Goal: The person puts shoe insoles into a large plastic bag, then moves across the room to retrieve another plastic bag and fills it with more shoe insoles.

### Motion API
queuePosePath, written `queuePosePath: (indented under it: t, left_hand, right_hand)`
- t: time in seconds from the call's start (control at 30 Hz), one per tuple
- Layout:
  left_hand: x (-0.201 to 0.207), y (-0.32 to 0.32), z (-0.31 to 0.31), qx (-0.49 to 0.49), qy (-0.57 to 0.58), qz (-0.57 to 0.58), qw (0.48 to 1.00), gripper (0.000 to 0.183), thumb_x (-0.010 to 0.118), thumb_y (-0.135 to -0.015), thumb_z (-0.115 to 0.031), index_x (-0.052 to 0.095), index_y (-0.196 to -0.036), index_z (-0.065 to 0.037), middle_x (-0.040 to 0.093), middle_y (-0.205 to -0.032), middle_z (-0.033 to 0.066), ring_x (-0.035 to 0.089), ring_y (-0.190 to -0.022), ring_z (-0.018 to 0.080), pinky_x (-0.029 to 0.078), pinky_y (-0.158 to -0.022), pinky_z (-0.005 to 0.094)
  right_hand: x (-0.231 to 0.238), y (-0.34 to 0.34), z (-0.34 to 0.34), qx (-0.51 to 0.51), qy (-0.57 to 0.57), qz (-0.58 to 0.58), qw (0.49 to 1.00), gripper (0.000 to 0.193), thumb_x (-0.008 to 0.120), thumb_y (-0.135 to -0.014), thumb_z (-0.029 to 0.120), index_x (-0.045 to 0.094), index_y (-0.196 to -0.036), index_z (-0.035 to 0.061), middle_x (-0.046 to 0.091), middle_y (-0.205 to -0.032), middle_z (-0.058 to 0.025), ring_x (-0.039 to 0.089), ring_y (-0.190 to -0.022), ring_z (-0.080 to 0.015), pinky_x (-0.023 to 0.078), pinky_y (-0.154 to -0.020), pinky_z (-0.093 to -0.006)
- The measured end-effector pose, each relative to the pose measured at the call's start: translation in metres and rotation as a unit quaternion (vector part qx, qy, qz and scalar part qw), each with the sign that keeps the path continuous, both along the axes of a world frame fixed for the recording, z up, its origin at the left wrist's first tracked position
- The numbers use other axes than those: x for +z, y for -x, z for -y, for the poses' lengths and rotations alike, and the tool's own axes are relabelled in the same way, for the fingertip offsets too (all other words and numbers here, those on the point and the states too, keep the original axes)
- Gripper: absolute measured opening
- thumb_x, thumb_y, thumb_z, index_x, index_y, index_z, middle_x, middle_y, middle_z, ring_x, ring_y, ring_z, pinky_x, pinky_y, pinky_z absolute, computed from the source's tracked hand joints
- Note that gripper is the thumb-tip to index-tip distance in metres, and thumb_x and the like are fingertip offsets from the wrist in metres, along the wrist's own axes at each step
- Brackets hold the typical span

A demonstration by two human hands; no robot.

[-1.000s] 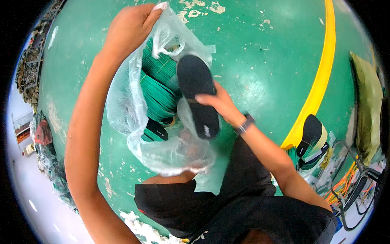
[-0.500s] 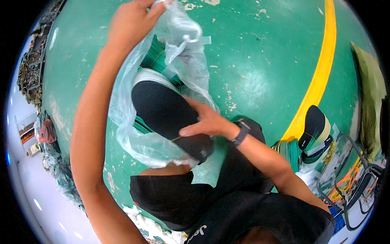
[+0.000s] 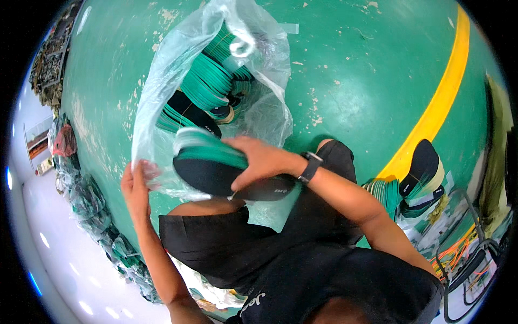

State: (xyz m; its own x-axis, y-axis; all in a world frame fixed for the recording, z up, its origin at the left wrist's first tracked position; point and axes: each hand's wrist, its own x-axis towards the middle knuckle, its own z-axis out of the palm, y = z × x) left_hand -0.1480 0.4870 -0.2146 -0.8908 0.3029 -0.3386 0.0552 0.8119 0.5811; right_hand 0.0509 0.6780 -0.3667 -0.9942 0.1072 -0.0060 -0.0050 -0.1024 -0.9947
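Head view, taken looking down: black clothing is seen nearest the lower edge, with both bare forearms rising from it. The right hand [image 3: 259,159], a dark watch [image 3: 311,166] worn on its wrist, is closed over a stack of insoles [image 3: 216,170], fingers curled across the green-edged top and the black underside turned toward the camera; the stack is held level just above the lap, at the mouth of a clear plastic bag [image 3: 162,81]. The left hand [image 3: 136,186] is placed at the near left edge of that bag, fingers pressed together around a gathered fold of the plastic. Whether the thumb is closed over the fold cannot be told. Inside the bag, beyond the held stack, more insoles [image 3: 208,89] are packed in layers, green edges and black faces showing through the film. The bag is resting on a green floor [image 3: 350,65] marked with chipped paint. To the right, near the knee, a second pile of insoles [image 3: 421,173] is set beside a yellow floor line [image 3: 442,102] curving toward the upper right. Coloured cables [image 3: 458,248] are noted at the lower right. Along the far left edge, heaped green scraps [image 3: 91,216] are lying against a pale surface.
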Motion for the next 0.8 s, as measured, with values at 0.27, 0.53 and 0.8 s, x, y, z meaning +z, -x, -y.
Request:
queuePosePath:
  t: [0.27,0.53,0.8]
  left_hand:
    - [0.012,-0.032,-0.014,-0.041,-0.127,-0.113,0.985,0.023,0.046,-0.094,-0.022,0.056,-0.1,-0.003,0.058,-0.082,0.0037,0.053,-0.065,0.0089,0.047,-0.056,0.0231]
    - [0.03,0.063,-0.012,0.074,-0.13,-0.225,0.963,0.036,0.05,-0.089,-0.025,0.056,-0.113,0.001,0.051,-0.079,0.0016,0.044,-0.064,0.0098,0.037,-0.054,0.0223]
    - [0.026,0.03,-0.012,-0.266,0.171,-0.365,0.876,0.028,0.047,-0.087,-0.014,0.061,-0.111,-0.007,0.059,-0.102,0.0212,0.056,-0.086,0.0366,0.043,-0.072,0.0473]
  right_hand:
    - [0.043,0.094,-0.029,-0.029,0.395,-0.013,0.918,0.034,0.071,-0.071,0.029,0.066,-0.088,-0.0002,0.065,-0.082,-0.0057,0.062,-0.069,-0.0161,0.049,-0.06,-0.027]
    - [0.028,0.1,0.005,-0.243,-0.112,-0.177,0.947,0.07,0.069,-0.064,0.034,0.046,-0.113,-0.0097,0.045,-0.115,-0.0256,0.042,-0.11,-0.0386,0.032,-0.097,-0.0459]
    - [-0.16,-0.364,-0.065,-0.7,-0.299,0.283,0.584,0.041,0.068,-0.072,0.016,0.054,-0.107,-0.0001,0.057,-0.1,-0.0174,0.054,-0.091,-0.0319,0.045,-0.08,-0.0379]
